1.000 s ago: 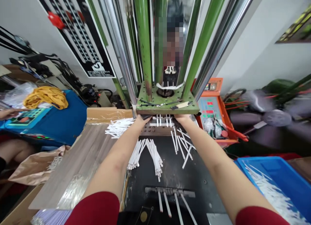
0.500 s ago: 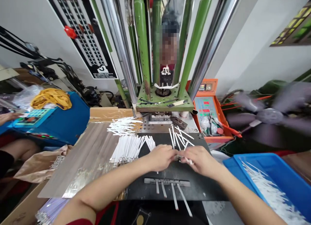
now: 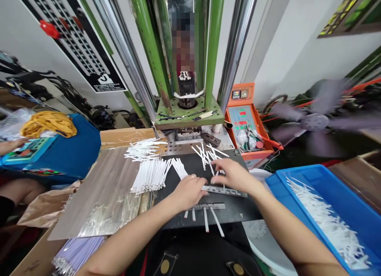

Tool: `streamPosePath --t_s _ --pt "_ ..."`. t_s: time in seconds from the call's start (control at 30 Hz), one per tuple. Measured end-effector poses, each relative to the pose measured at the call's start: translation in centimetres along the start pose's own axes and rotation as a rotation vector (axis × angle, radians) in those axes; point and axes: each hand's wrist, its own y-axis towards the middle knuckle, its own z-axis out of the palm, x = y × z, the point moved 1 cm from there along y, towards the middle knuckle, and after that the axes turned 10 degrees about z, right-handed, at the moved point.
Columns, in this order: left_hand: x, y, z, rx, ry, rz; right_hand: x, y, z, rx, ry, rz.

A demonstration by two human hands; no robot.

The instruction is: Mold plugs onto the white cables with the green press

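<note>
My left hand (image 3: 188,191) lies on the black work plate (image 3: 238,212) with its fingers curled on the left end of a flat metal strip (image 3: 230,192). My right hand (image 3: 232,174) hovers just above the same strip, thumb and fingers pinched together among loose white sticks (image 3: 208,153). What the pinch holds is unclear. Nearer to me lies a second metal strip (image 3: 212,206) with several white sticks poking out of it. The green press (image 3: 190,115) stands right behind the plate.
Bundles of white sticks (image 3: 150,175) lie left of my hands beside a wood-grain board (image 3: 104,196). A blue bin (image 3: 351,204) of white pieces sits at right. Behind it are an orange control box (image 3: 245,123) and a spinning fan (image 3: 312,121). Another person's hand (image 3: 8,145) rests on a blue machine (image 3: 68,153).
My hands drew back from under the press to the black plate. They carried the metal strip and set it down beyond the strip loaded with sticks. My view shifted right.
</note>
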Motion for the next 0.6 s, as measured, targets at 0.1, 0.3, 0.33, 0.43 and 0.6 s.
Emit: streamPosePath --t_s 0.1,0.3,0.33,0.43,0.6 --pt "-0.2 0.4 -0.1 0.038 0.04 0.022 -0.6 -3.3 1.3 -0.014 0.021 -0.102" --pt "1.6 -3.3 -2.2 0.078 -0.044 0.018 -7.0 -8.9 -2.1 -0.417 -0.008 0.186" --pt "1.9 -4.4 -2.5 0.1 -0.074 -0.007 -7.0 -9.6 -1.7 -0.398 -0.038 0.129" --pt "1.9 -7.2 -2.6 0.189 -0.107 -0.024 -4.3 -11.0 2.1 -0.242 -0.054 -0.087" --pt "2.1 -8.0 -2.0 0.179 -0.052 0.007 -1.5 -9.8 6.1 -0.181 0.021 -0.244"
